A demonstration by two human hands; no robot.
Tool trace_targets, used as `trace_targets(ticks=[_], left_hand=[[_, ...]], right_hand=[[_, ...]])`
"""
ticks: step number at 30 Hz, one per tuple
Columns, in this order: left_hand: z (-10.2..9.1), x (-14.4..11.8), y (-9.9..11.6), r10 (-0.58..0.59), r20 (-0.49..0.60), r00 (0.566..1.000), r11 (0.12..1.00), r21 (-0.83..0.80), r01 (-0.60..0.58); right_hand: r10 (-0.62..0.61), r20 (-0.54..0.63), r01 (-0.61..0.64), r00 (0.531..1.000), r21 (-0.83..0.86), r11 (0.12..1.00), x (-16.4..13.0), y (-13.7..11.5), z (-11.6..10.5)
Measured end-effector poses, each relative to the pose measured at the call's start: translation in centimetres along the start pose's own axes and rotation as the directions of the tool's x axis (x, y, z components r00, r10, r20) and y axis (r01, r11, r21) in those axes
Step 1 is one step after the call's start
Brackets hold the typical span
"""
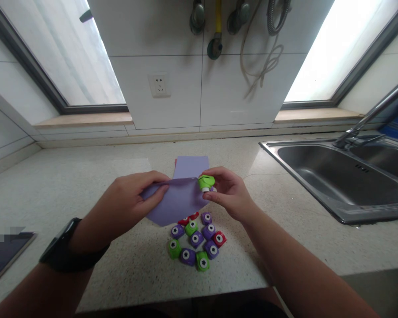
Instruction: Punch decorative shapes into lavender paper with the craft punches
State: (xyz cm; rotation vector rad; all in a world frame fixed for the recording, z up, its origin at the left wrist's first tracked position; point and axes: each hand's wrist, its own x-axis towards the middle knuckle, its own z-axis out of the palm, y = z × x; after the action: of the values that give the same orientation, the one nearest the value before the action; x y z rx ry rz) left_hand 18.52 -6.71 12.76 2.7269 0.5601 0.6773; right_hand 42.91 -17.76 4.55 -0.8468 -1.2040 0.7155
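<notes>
My left hand (pixel 135 198) pinches a sheet of purple paper (pixel 175 203) between thumb and fingers, holding it above the counter. At the sheet's right edge, my right hand (pixel 228 190) grips a small green craft punch (pixel 206 182) with a white button. The punch meets the paper's edge; whether the edge sits inside its slot I cannot tell. Below the sheet lie several small punches (pixel 196 239) in purple, green and red, with shapes on their white buttons. Behind it, a stack of purple paper (pixel 190 165) lies flat, with a bit of red showing at its left side.
A steel sink (pixel 318 176) with a faucet (pixel 351 134) is set into the speckled counter (pixel 119 154) at right. A dark flat device (pixel 9 251) lies at the far left. Pipes and a socket (pixel 159 85) are on the tiled wall behind.
</notes>
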Motion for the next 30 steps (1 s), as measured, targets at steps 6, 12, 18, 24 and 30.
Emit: trace_targets(ticks=[6, 12, 18, 24, 30], left_hand=[[-0.37, 0.06, 0.21, -0.116, 0.010, 0.993, 0.985, -0.129, 0.116], [-0.30, 0.10, 0.34, -0.143, -0.002, 0.990, 0.978, -0.156, 0.141], [-0.39, 0.15, 0.47, -0.135, -0.007, 0.991, 0.980, -0.147, 0.133], [-0.40, 0.20, 0.51, -0.143, 0.006, 0.990, 0.981, -0.133, 0.143], [-0.45, 0.07, 0.57, -0.127, 0.016, 0.992, 0.983, -0.131, 0.128]], right_hand=[[0.143, -0.024, -0.137, 0.989, 0.180, 0.974, 0.06, 0.50, -0.11], [0.155, -0.024, -0.145, 0.988, 0.232, 0.962, 0.09, 0.66, -0.04], [0.154, -0.027, -0.143, 0.988, 0.249, 0.958, 0.12, 0.14, 0.19], [0.157, 0.003, -0.153, 0.988, 0.253, 0.955, 0.00, 0.35, 0.08], [0.160, 0.058, -0.169, 0.985, 0.222, 0.960, -0.14, 0.16, 0.25]])
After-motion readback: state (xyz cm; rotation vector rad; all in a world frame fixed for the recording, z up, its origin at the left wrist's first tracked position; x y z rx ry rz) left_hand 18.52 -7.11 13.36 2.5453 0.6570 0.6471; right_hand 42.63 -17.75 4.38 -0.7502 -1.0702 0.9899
